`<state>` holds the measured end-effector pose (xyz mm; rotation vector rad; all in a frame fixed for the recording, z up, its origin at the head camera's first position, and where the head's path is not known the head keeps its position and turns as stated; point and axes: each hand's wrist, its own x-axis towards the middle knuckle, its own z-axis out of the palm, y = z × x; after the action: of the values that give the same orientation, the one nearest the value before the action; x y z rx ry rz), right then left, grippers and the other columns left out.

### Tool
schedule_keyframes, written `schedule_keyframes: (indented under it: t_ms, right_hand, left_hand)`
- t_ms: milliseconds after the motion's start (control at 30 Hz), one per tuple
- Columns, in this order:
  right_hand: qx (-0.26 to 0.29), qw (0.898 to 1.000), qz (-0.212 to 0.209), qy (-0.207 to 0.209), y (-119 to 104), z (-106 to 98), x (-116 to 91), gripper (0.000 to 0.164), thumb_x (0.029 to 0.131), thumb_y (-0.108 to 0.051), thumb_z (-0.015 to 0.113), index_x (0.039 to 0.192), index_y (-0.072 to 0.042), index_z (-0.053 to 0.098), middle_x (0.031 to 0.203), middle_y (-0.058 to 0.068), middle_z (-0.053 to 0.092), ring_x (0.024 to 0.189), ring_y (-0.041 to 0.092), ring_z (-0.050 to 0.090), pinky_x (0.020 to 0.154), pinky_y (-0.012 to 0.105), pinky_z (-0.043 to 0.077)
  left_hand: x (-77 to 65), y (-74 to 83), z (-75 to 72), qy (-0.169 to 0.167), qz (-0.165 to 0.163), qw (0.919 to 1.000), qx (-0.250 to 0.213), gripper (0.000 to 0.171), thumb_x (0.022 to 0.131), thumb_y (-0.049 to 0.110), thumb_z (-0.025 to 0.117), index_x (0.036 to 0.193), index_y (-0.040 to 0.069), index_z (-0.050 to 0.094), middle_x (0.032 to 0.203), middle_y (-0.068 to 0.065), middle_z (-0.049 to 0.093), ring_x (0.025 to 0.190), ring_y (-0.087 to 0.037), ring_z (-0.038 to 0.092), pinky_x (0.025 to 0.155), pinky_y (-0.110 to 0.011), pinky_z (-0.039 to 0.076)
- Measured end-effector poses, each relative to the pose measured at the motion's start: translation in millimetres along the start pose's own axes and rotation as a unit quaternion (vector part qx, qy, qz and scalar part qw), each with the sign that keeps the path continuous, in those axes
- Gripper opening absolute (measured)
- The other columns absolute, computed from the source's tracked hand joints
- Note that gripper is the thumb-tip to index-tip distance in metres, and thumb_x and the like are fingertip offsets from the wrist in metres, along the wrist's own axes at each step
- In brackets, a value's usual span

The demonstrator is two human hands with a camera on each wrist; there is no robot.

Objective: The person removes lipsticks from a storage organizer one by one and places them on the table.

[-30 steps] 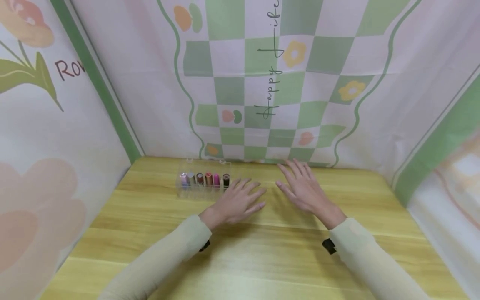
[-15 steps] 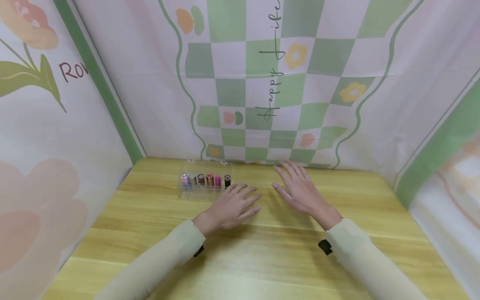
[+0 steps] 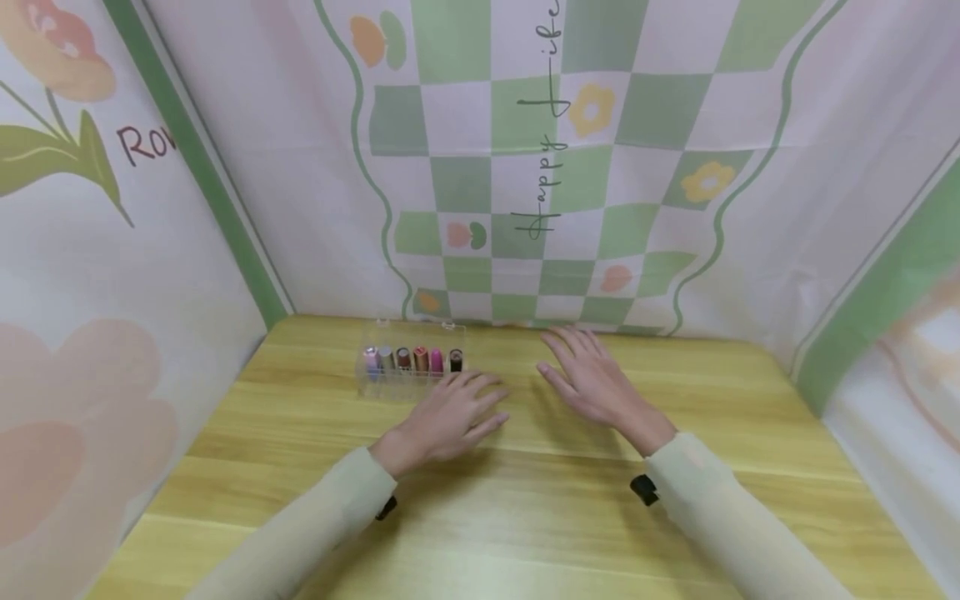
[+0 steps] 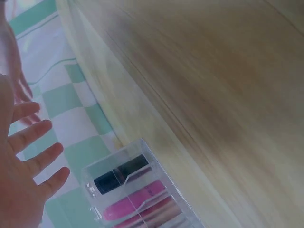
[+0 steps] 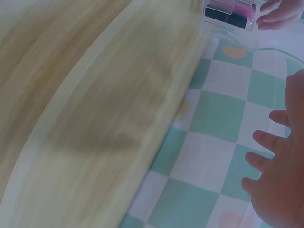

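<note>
- Left hand (image 3: 450, 414): palm down, fingers loosely spread and gripping nothing; in the left wrist view a gap shows between its fingers and the box, so they seem not to touch it.
- Right hand (image 3: 592, 383): also unfolded and holding nothing; it lies between 2 and 3 o'clock of the left hand, the two well apart; the shadows suggest both are raised off the table (image 3: 525, 525).
- Box (image 3: 393, 388): clear, at about 11 o'clock of the left hand, near the table's 12 o'clock edge; that spot puts it within easy reach, I judge.
- Tubes (image 3: 421, 360): six, in one row inside the box; its dividers probably keep them from rolling together; the black tube (image 3: 456, 361) ends the row at 3 o'clock, nearest the left hand.
</note>
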<state>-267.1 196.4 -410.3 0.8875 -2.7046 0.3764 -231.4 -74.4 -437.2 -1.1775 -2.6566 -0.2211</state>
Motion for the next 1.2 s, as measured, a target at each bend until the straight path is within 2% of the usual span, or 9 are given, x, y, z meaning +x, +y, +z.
schedule_keyframes:
  t_ms: [200, 467, 633, 833, 1000, 1200]
  right_hand:
    - [0.019, 1.0, -0.001, -0.002, -2, -2, 3, 0.058, 0.11, -0.038, 0.045, 0.153, 0.001, 0.041, 0.155, 0.025, 0.041, 0.144, 0.044, 0.036, 0.124, 0.062, 0.018]
    - [0.034, 0.999, 0.012, -0.019, -4, 0, 5, 0.061, 0.11, -0.044, 0.041, 0.156, -0.005, 0.037, 0.158, 0.02, 0.039, 0.146, 0.04, 0.035, 0.124, 0.059, 0.021]
    - [0.047, 0.999, 0.015, -0.018, -9, 2, 7, 0.061, 0.11, -0.044, 0.041, 0.156, -0.004, 0.038, 0.158, 0.021, 0.039, 0.145, 0.042, 0.037, 0.121, 0.061, 0.026]
    - [0.064, 0.997, 0.026, -0.021, -15, 3, 10, 0.062, 0.109, -0.044, 0.043, 0.156, -0.004, 0.038, 0.158, 0.021, 0.04, 0.145, 0.041, 0.037, 0.121, 0.061, 0.027]
    - [0.075, 0.996, 0.03, -0.026, -21, 2, 14, 0.061, 0.109, -0.043, 0.046, 0.157, -0.007, 0.037, 0.159, 0.02, 0.04, 0.145, 0.04, 0.037, 0.121, 0.06, 0.027]
    - [0.08, 0.996, 0.025, -0.023, -27, 3, 17, 0.06, 0.108, -0.039, 0.05, 0.156, -0.006, 0.038, 0.157, 0.019, 0.041, 0.145, 0.038, 0.039, 0.121, 0.059, 0.029]
  left_hand:
    - [-5.3, -4.7, -3.3, 0.018, -0.021, 0.9993, -0.026, 0.052, 0.11, 0.048, 0.038, 0.141, 0.013, 0.061, 0.145, -0.008, 0.059, 0.135, -0.028, 0.053, 0.114, -0.055, 0.042]
    - [-15.1, -10.9, -4.8, 0.044, -0.032, 0.9976, -0.043, 0.05, 0.11, 0.045, 0.041, 0.133, 0.009, 0.066, 0.138, -0.011, 0.064, 0.129, -0.029, 0.059, 0.114, -0.055, 0.042]
    - [-21.9, -15.8, -8.7, 0.061, -0.058, 0.9952, -0.049, 0.045, 0.109, 0.042, 0.047, 0.132, 0.009, 0.066, 0.134, -0.01, 0.067, 0.125, -0.028, 0.062, 0.111, -0.05, 0.047]
    - [-27.9, -25.5, -11.7, 0.115, -0.065, 0.9904, -0.041, 0.038, 0.105, 0.038, 0.058, 0.126, 0.009, 0.069, 0.125, -0.01, 0.071, 0.112, -0.026, 0.068, 0.1, -0.041, 0.056]
    - [-34.7, -35.1, -13.3, 0.166, -0.075, 0.9822, -0.045, 0.033, 0.099, 0.034, 0.068, 0.117, 0.007, 0.072, 0.112, -0.01, 0.074, 0.097, -0.023, 0.071, 0.09, -0.037, 0.06]
    - [-43.5, -43.7, -17.0, 0.19, -0.1, 0.9752, -0.055, 0.031, 0.098, 0.033, 0.069, 0.115, 0.007, 0.073, 0.114, -0.011, 0.074, 0.101, -0.025, 0.071, 0.092, -0.039, 0.06]
